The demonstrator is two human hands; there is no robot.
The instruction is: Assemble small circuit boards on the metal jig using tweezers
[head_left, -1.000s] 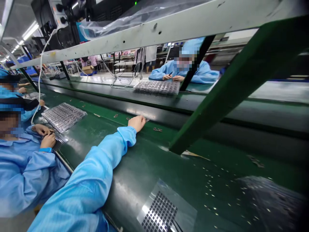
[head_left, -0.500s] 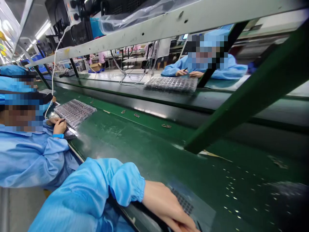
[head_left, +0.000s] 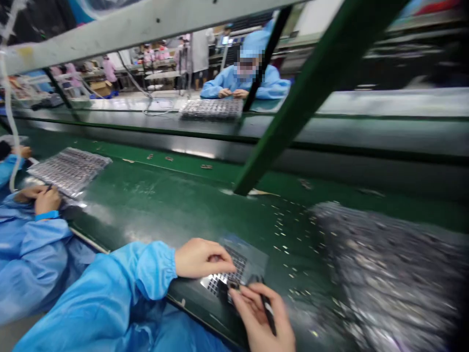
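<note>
My left hand (head_left: 203,258) hovers over a sheet with a grid of small dark squares (head_left: 240,259), its fingers curled and thumb against forefinger; I cannot make out anything in that pinch. Beside it, my right hand (head_left: 266,315) is closed around a slender black tool (head_left: 268,310) that looks like tweezers, lying across the palm. At its thumb and forefinger tips is a tiny dark part (head_left: 233,283), too blurred to name. The grid sheet lies on the green bench, partly covered by both hands.
A clear tray of small metal parts (head_left: 392,274) stands at right, with bright scraps (head_left: 280,227) scattered beside it. A green slanted post (head_left: 286,122) rises from the bench (head_left: 164,205). At left, a co-worker's hands (head_left: 47,199) work near another tray (head_left: 71,168); another person (head_left: 252,73) sits opposite.
The view has swung right and down. My right hand with the black tool and the tray at right have come into view. My left hand now shows its fingers drawn together above the sheet.
</note>
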